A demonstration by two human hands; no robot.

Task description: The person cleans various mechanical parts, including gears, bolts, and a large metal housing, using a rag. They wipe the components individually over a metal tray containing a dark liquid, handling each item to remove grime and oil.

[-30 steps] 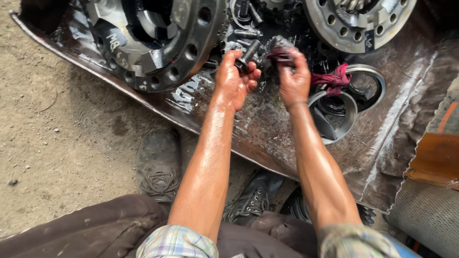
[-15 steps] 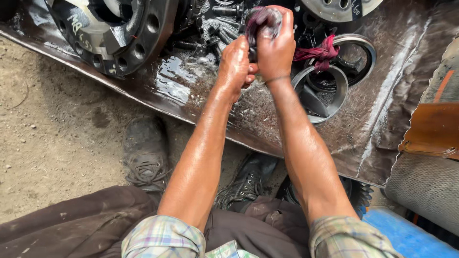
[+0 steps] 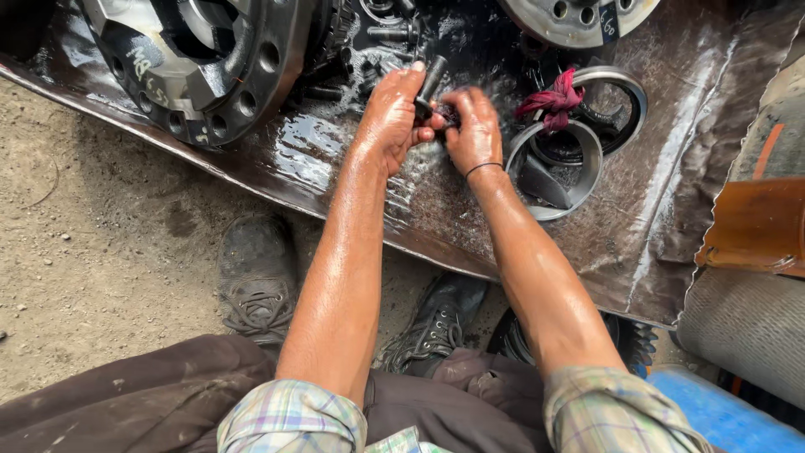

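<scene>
My left hand (image 3: 391, 116) grips a dark oily bolt (image 3: 431, 79) that sticks up past the fingers. My right hand (image 3: 471, 131) is closed on the lower end of the same bolt, with a dark rag bunched in its fingers; how much rag is there I cannot tell. Both hands meet above a wet, oil-covered metal sheet (image 3: 352, 159). Just right of my right hand lie two metal bearing rings (image 3: 587, 159) with a red rag (image 3: 553, 101) draped on them.
A large black hub with bolt holes (image 3: 210, 67) sits at the upper left on the sheet. Another round flange (image 3: 579, 17) lies at the top. Several loose bolts (image 3: 386, 33) rest beyond my hands. My shoes (image 3: 256, 277) stand on the dirt ground. A rusty orange piece (image 3: 755, 226) is at right.
Both hands have come lower and back toward me. The bolt now stands clear above my left fingers, where before my right hand covered it with the rag.
</scene>
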